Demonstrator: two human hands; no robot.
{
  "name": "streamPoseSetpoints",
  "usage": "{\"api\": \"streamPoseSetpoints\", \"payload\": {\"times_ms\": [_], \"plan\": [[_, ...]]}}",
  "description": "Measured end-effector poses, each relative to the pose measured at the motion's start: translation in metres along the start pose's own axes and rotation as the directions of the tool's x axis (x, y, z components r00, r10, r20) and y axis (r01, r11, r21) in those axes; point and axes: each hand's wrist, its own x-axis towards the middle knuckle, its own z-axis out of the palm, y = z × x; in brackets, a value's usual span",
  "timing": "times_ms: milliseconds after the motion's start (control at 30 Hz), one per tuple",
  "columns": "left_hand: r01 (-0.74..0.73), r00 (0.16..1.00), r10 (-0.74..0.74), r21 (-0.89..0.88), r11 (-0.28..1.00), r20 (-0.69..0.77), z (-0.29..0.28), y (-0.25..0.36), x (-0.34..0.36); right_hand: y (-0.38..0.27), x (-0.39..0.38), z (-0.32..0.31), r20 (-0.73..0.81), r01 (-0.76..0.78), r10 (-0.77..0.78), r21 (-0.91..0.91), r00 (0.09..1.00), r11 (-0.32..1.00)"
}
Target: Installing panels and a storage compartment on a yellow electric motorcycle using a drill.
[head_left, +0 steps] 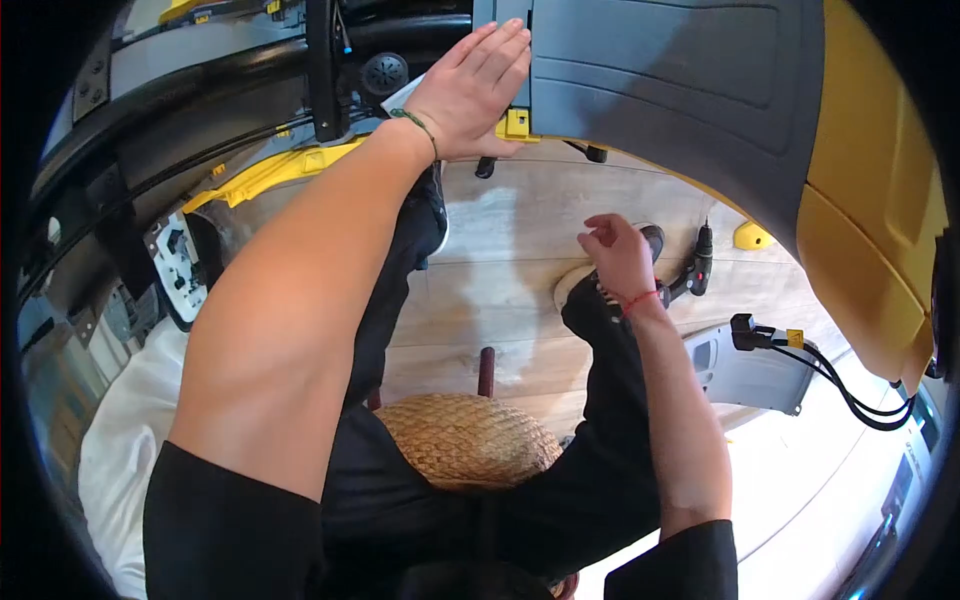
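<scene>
Perhaps the flat, ungripping left hand (pixel 472 98) is steadying the twelve-o'clock grey panel (pixel 650 75); the right hand (pixel 622 262) is hanging empty, half-curled

Left arm (pixel 290 290) extended obliquely upward to the right; left hand (pixel 468 100) flat, back uppermost, fingers (pixel 496 52) straight and close together, thumb (pixel 492 149) spread. Right arm (pixel 683 420) raised from below, bent leftward at the wrist; right hand (pixel 625 262) loosely half-curled.
</scene>
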Motion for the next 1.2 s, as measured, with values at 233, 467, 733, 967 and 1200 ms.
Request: {"api": "streamPoseSetpoints", "payload": {"times_ms": [233,467,733,967,1200], "plan": [[-0.022,0.999,0.02,-0.055,0.998,-0.035,0.003,0.004,0.001,-0.021,-0.037,0.034,-0.114,0.329,-0.376,-0.298,0.92,0.896],[-0.033,0.999,0.03,-0.08,0.996,-0.036,0.004,0.008,0.0,-0.003,-0.101,0.123,0.316,0.623,-0.542,-0.49,0.779,0.61],[-0.001,0.993,0.004,-0.027,1.0,0.118,-0.001,0.012,0.003,0.068,-0.117,0.195,0.359,0.467,-0.301,-0.623,0.883,0.627],[0.062,0.964,-0.081,0.081,0.995,0.253,0.0,0.039,0.014,0.076,-0.103,0.21,0.357,0.447,-0.304,-0.443,0.883,0.777],[-0.094,0.994,0.088,0.103,0.99,0.063,-0.001,0.026,0.007,0.062,-0.075,0.208,0.241,0.242,-0.169,-0.315,0.956,0.918]]}}
